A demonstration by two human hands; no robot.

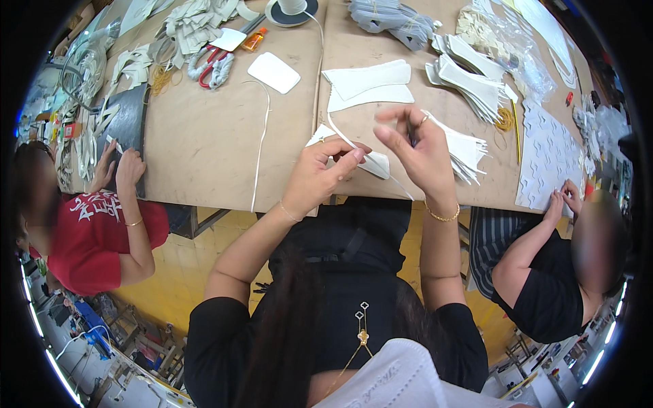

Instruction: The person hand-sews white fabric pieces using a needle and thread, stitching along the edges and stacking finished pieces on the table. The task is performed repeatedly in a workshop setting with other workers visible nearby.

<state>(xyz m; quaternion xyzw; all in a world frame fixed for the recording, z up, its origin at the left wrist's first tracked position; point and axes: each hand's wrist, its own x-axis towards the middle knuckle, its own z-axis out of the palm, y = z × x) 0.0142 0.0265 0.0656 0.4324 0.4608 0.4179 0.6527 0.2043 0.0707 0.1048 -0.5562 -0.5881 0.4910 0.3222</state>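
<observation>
In front of me, my left hand [328, 165] is closed on a narrow white strip [341, 133], pinched between thumb and fingers. A small white cut piece [376, 165] shows beneath the same hand, partly covered by it. The strip runs up to two flat, curved white pieces [367, 80] on the table, and a thin end hangs below my fingers. To the right, my right hand [423, 146] is raised with thumb and forefinger apart and the other fingers curled; I see nothing clearly held in it. Beside it lies a fanned stack of white pieces [459, 146].
Brown paper covers the table [197, 149]. Red-handled scissors [209, 68], a white rounded card [273, 73], a loose strip [262, 136] and a spool [291, 9] lie left. More stacked pieces [469, 78] lie right. Co-workers sit at left [102, 231] and right [537, 265].
</observation>
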